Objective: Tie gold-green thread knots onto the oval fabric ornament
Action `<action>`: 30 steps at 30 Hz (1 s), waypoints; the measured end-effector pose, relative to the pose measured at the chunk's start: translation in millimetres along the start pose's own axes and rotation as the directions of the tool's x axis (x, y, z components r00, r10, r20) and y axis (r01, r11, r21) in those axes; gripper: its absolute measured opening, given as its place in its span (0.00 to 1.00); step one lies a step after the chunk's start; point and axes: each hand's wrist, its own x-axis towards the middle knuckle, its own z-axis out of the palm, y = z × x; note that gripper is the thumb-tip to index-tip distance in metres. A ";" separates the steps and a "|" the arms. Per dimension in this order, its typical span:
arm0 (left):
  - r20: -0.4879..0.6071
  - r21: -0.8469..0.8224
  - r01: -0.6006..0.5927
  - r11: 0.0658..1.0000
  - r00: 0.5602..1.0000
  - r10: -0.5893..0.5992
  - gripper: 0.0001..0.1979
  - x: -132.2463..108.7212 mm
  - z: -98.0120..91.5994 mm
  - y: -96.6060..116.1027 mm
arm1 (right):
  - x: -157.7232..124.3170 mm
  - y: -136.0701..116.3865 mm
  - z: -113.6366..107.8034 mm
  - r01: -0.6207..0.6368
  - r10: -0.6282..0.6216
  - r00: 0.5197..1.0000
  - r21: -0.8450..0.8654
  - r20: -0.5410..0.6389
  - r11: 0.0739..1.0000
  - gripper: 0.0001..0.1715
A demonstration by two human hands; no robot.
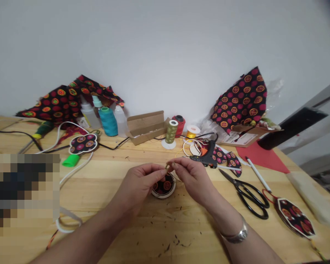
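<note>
In the middle of the head view, my left hand [144, 179] and my right hand [189, 178] meet with fingers pinched. Between their fingertips is a short olive-green cord [167, 166], which both hands grip. Just below the fingers lies a round disc [164, 187] with dark patterned fabric and a pale rim. My left hand partly covers it, and I cannot tell whether the cord is fixed to the disc. Behind the hands stands an olive thread spool [171, 132].
Black-handled scissors [250, 198] and a glue gun [206, 157] lie to the right. A patterned octagonal piece [296, 218] rests at far right. A small cardboard box [147, 128], a teal thread cone [109, 121] and a flower-shaped piece [83, 143] stand or lie further back. White cable loops along the left.
</note>
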 end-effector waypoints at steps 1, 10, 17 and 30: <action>-0.017 -0.006 0.002 1.000 1.000 -0.002 0.07 0.4 -0.4 -0.4 | -0.2 -0.4 -0.8 0.028 -0.028 1.000 -0.055 -0.005 0.998 0.11; -0.113 -0.100 -0.018 0.995 0.994 0.007 0.05 1.1 -0.7 -0.7 | -8.7 -8.7 0.2 0.183 -0.247 0.967 -0.525 -0.054 0.831 0.10; -0.057 -0.131 0.005 0.991 0.998 -0.013 0.05 1.1 -0.8 1.3 | -21.6 -11.9 12.4 0.407 -0.366 0.908 -0.632 0.203 0.659 0.11; 0.060 -0.402 0.121 0.908 0.993 -0.106 0.05 3.7 -2.2 -1.7 | -21.9 -17.9 11.1 0.684 -0.628 0.727 -0.371 0.276 0.628 0.09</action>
